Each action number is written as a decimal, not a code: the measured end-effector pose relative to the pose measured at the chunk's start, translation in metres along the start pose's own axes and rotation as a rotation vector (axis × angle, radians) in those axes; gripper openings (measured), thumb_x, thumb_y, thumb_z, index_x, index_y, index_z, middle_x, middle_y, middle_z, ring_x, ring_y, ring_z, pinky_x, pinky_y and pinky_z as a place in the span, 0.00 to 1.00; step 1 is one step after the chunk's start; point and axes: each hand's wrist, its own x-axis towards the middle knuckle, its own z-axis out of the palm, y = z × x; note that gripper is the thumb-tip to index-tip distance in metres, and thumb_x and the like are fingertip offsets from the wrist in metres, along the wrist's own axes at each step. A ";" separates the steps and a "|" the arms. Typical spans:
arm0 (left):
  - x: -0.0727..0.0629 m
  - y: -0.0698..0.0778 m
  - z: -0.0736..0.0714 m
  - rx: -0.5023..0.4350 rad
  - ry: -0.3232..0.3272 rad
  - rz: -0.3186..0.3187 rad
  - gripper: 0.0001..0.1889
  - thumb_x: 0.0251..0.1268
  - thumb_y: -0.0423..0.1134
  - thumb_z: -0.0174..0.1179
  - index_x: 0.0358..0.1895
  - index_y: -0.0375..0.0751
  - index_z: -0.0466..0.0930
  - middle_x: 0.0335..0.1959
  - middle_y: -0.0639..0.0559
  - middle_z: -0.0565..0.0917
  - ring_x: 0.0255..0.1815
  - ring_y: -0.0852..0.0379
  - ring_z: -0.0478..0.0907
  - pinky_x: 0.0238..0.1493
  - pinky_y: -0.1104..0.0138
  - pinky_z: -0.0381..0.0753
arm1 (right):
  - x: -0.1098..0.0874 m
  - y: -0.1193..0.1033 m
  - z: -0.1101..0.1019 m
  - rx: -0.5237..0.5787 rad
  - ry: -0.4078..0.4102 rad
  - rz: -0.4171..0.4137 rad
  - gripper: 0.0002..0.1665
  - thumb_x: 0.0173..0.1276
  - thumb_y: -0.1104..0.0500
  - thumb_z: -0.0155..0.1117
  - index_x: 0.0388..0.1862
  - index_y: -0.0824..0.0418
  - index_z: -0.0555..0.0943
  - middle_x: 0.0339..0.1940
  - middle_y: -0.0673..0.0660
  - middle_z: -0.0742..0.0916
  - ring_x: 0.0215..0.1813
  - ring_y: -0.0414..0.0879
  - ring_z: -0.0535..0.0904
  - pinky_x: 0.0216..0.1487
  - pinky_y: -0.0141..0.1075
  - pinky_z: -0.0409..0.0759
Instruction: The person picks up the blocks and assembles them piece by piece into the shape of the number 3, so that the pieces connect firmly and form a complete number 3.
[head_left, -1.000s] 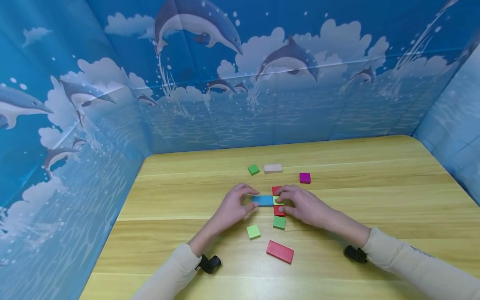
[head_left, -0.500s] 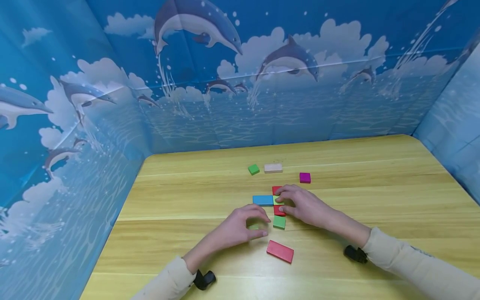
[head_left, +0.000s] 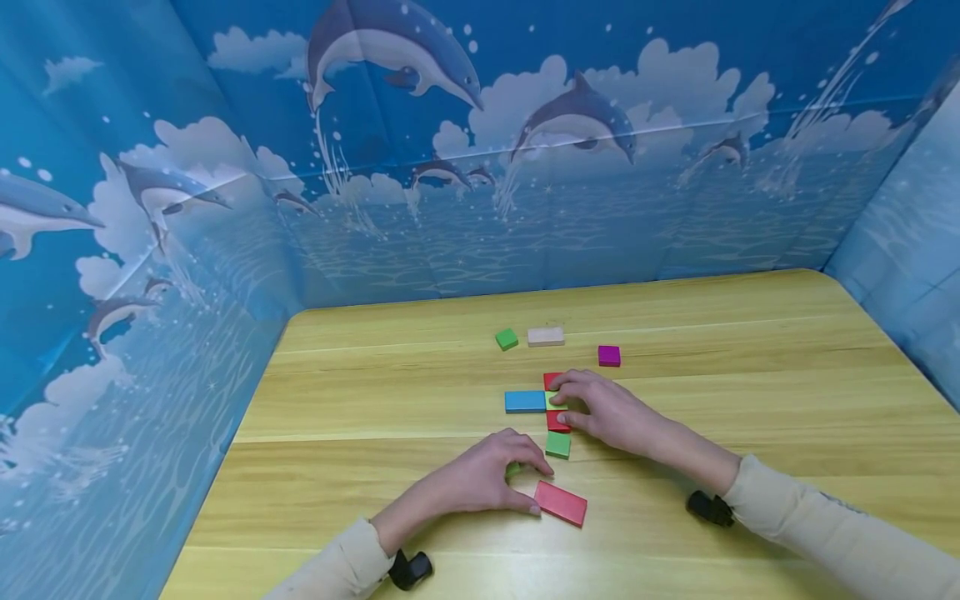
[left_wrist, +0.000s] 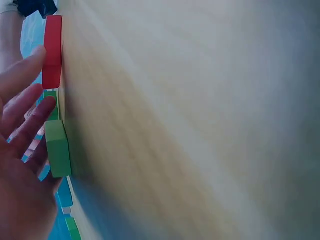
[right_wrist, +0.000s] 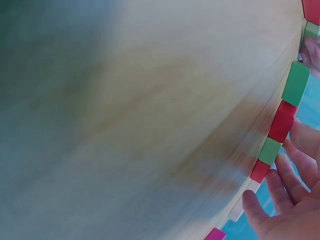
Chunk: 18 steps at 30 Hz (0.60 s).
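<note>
Head view: a wooden tabletop [head_left: 750, 375] stands before a blue backdrop [head_left: 375, 242] printed with leaping dolphins. The person's left hand [head_left: 483, 477] is at the left end of a long red block [head_left: 561, 504] lying flat and slanted nearest the person; thumb and fingers are parted, the thumb tip at the block's end. A light green block [head_left: 513, 469] is partly hidden behind this hand. The right hand [head_left: 609, 410] has bent fingers resting on a short column: an upper red block [head_left: 552, 381], a yellow-green block [head_left: 557, 402] and a lower red block [head_left: 558, 422]. A blue block [head_left: 524, 402] adjoins the column's left side; a green block [head_left: 558, 445] lies just below.

Left wrist view: the thumb overlaps the long red block, the other fingers spread away from it without enclosing anything.

Right wrist view: the thumb is against the lower red block, other fingers lightly bent along the column. A magenta block [right_wrist: 215, 234] sits near the bottom edge.
</note>
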 end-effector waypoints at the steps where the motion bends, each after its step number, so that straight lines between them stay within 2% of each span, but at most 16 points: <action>1: 0.000 0.000 0.001 0.020 -0.003 -0.003 0.20 0.53 0.51 0.75 0.49 0.54 0.85 0.49 0.70 0.79 0.55 0.70 0.69 0.59 0.71 0.68 | 0.000 0.000 0.000 -0.001 0.000 0.001 0.13 0.65 0.60 0.70 0.49 0.57 0.85 0.58 0.52 0.80 0.62 0.53 0.74 0.61 0.52 0.73; 6: 0.000 0.005 0.005 0.126 -0.032 -0.021 0.20 0.55 0.52 0.73 0.52 0.57 0.85 0.50 0.71 0.78 0.55 0.70 0.69 0.60 0.68 0.67 | 0.000 0.000 0.001 0.004 -0.004 0.006 0.13 0.65 0.60 0.70 0.49 0.57 0.85 0.58 0.51 0.80 0.63 0.53 0.74 0.61 0.53 0.72; 10: 0.001 0.009 0.007 0.182 -0.043 -0.005 0.18 0.57 0.49 0.72 0.51 0.56 0.85 0.48 0.70 0.78 0.54 0.69 0.69 0.59 0.69 0.67 | -0.001 -0.001 0.000 0.009 -0.005 0.015 0.13 0.65 0.60 0.70 0.49 0.57 0.85 0.59 0.52 0.80 0.63 0.54 0.73 0.62 0.53 0.72; 12: 0.001 0.009 0.007 0.184 -0.039 -0.002 0.16 0.58 0.47 0.72 0.50 0.55 0.85 0.47 0.69 0.78 0.53 0.69 0.70 0.58 0.69 0.68 | -0.001 -0.001 -0.001 0.011 -0.004 0.017 0.13 0.66 0.60 0.70 0.49 0.57 0.85 0.59 0.52 0.80 0.63 0.54 0.73 0.61 0.53 0.72; 18: 0.001 0.005 0.006 0.113 -0.020 -0.019 0.15 0.58 0.44 0.72 0.49 0.53 0.84 0.46 0.68 0.78 0.51 0.69 0.71 0.56 0.72 0.69 | 0.000 -0.001 0.000 0.017 0.000 0.021 0.13 0.65 0.60 0.70 0.49 0.57 0.85 0.59 0.52 0.80 0.63 0.53 0.73 0.61 0.52 0.73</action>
